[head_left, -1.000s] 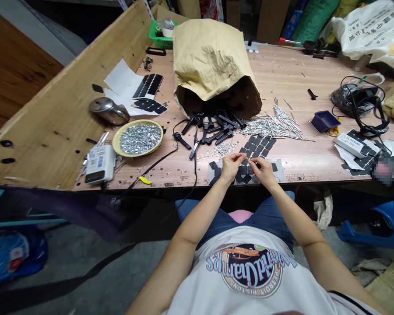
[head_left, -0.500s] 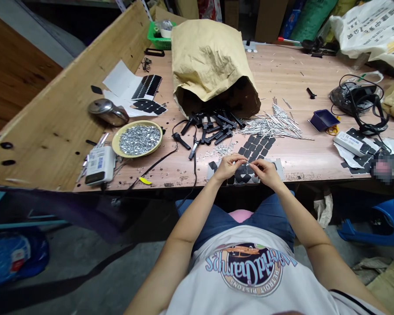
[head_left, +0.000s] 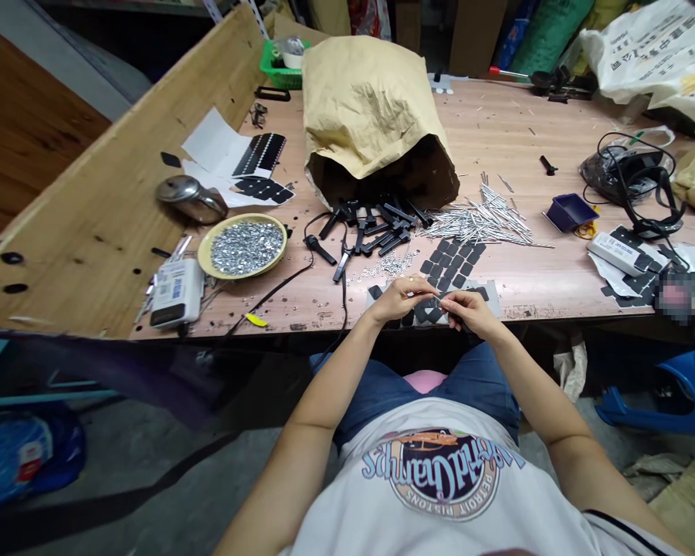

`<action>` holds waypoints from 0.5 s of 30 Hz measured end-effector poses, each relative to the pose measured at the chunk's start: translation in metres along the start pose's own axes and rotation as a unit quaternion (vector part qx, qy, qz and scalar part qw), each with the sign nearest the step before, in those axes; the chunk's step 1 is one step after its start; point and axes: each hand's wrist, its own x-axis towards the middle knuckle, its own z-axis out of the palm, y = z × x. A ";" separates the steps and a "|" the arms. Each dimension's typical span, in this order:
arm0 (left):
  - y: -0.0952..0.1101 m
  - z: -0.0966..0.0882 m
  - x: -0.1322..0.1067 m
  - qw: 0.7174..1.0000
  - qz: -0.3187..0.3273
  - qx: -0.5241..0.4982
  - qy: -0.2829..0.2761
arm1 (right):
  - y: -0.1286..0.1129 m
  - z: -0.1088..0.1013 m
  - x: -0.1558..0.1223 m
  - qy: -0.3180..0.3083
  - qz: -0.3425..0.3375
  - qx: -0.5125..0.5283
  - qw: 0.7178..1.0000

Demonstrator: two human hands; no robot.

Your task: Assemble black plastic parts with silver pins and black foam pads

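Note:
My left hand (head_left: 398,297) and my right hand (head_left: 466,310) meet at the table's front edge, both pinched on a thin metal pin (head_left: 435,294) held between them. Under the hands lies a white sheet with black square pads (head_left: 434,310). Just beyond are more black pads (head_left: 455,260), a scatter of tiny silver nuts (head_left: 385,266), a heap of metal pins (head_left: 478,222) and a pile of black plastic parts (head_left: 376,224) spilling from a brown paper bag (head_left: 371,108).
A yellow dish of silver pieces (head_left: 245,245), a white device (head_left: 171,289) and a metal mouse-like object (head_left: 190,197) sit at the left. A black cable (head_left: 324,262) crosses the table. A blue tray (head_left: 572,212) and tangled cables (head_left: 637,177) lie at the right.
Both hands drifted slightly toward me and lower over the pad sheet, still pinching the pin. Nothing else on the table moved.

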 end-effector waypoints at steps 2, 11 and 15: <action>0.002 0.000 0.000 1.000 0.000 0.007 0.006 | 0.000 0.002 -0.001 0.008 0.002 0.014 1.000; 0.004 0.004 -0.002 0.997 0.028 0.068 -0.007 | 0.001 0.002 -0.008 0.055 -0.043 -0.075 0.995; 0.008 0.003 -0.003 0.994 0.040 0.095 -0.019 | -0.003 0.003 -0.013 0.068 -0.066 -0.109 0.990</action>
